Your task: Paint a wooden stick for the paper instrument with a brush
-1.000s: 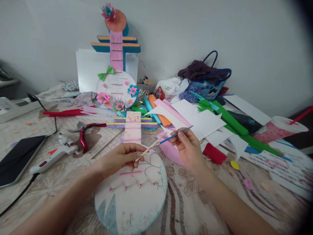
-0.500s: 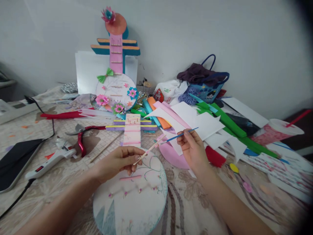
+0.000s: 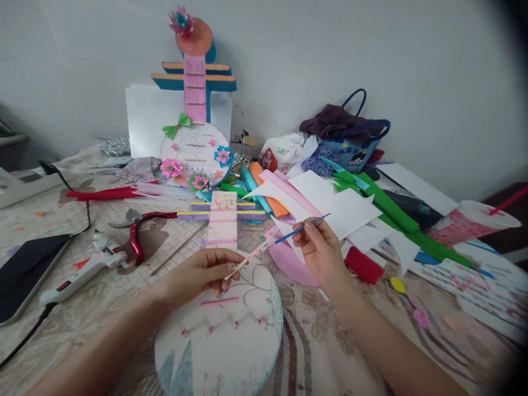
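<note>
Pinched in my left hand [image 3: 212, 274] is a thin wooden stick [image 3: 237, 269], held slanting up to the right. My right hand [image 3: 319, 247] grips a blue paintbrush [image 3: 299, 230], whose tip meets the stick near its middle. Some pink shows on the stick there. Below both hands lies a round white board [image 3: 218, 346] with painted leaves, vines, a pink bar and several small pegs. A pale pink neck [image 3: 223, 225] with purple and yellow crossbars extends from the board's far side.
A finished-looking craft instrument [image 3: 196, 143] with paper flowers leans against the wall. At left are a glue gun [image 3: 82, 272], red-handled pruning shears [image 3: 138, 231] and a black phone-like slab [image 3: 28, 275]. Paper scraps [image 3: 330, 203], a bag [image 3: 350, 146] and a pink cup [image 3: 466, 223] crowd the right.
My right hand has shifted slightly left and down, bringing the brush tip further along the stick toward my left hand. The left hand stays almost still.
</note>
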